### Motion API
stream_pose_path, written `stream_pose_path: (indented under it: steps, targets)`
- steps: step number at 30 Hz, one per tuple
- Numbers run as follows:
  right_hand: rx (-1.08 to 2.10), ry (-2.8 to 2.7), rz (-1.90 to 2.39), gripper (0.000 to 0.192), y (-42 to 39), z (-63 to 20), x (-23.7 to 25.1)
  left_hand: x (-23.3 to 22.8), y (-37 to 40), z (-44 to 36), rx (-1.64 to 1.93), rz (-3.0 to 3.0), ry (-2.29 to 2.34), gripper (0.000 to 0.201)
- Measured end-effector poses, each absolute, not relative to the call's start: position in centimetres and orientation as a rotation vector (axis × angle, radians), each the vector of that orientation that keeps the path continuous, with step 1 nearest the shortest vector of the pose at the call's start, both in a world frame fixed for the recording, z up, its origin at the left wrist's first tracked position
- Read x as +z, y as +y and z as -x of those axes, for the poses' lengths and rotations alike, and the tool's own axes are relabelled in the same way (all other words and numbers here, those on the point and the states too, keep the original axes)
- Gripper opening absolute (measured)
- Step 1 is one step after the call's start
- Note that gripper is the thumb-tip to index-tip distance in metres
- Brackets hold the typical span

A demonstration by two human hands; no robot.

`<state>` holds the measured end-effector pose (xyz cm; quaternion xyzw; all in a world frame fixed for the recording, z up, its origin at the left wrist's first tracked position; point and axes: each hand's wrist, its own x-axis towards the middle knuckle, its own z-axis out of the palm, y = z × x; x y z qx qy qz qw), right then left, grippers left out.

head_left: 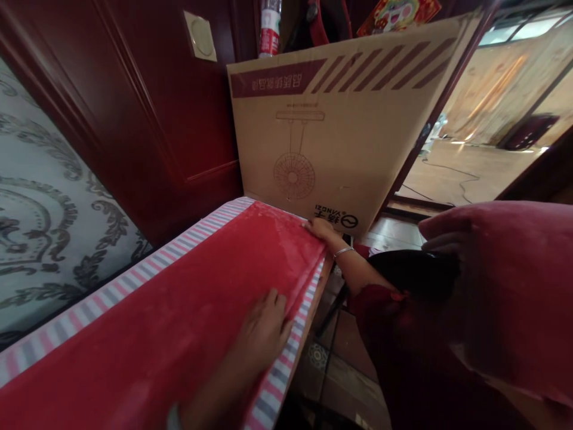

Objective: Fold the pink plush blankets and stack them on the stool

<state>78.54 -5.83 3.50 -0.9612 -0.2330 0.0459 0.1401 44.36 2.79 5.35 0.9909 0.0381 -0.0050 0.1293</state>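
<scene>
Two bare hands work a red velvety cloth (179, 310) spread over a bed, seen from a head-worn camera. The cloth is deep red with a soft sheen and pale, dusty-looking streaks across its nap; it lies fairly smooth and runs from the lower left corner of the view up to the far corner of the bed. Beneath it shows a pink, grey and white striped sheet (102, 298), visible as a band along the left side and again along the near right edge.

The left hand (264, 331) lies palm down on the red cloth near its right edge, fingers spread flat and reaching just over the fold, closed on nothing. The right hand (320, 229), a thin silver bracelet (343, 251) at its wrist, is at the far corner of the bed, fingertips pinching the edge of the red cloth there; a dark red sleeve covers the forearm.

Just behind that corner stands a large brown cardboard box (340, 131), printed upside down with a fan outline and maroon stripes, leaning against a dark red wooden door (165, 107). Grey patterned wallpaper (40, 197) fills the left. A red cushion-like bulk (505, 280) crowds the right foreground.
</scene>
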Motion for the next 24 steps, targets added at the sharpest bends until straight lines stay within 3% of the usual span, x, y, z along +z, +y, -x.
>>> stream_pose_path:
  steps: [5, 15, 19, 24]
  targets:
    - [0.087, -0.655, 2.753, 0.049, -6.2, -78.2, 3.0, 4.9, 1.8, -47.6, -0.137, -2.925, 0.286, 0.025]
    - [0.1, -0.648, 2.748, 0.047, -6.1, -78.6, 3.0, 4.9, 1.8, -47.4, -0.08, -2.889, 0.163, 0.02]
    - [0.105, -0.662, 2.78, 0.048, -5.6, -78.4, 3.2, 4.9, 4.1, -46.2, 0.151, -2.935, 0.116, 0.04]
    - [0.066, -0.74, 2.797, 0.046, -5.6, -78.4, 3.2, 1.6, 5.6, -44.1, 0.062, -2.995, -0.092, 0.071]
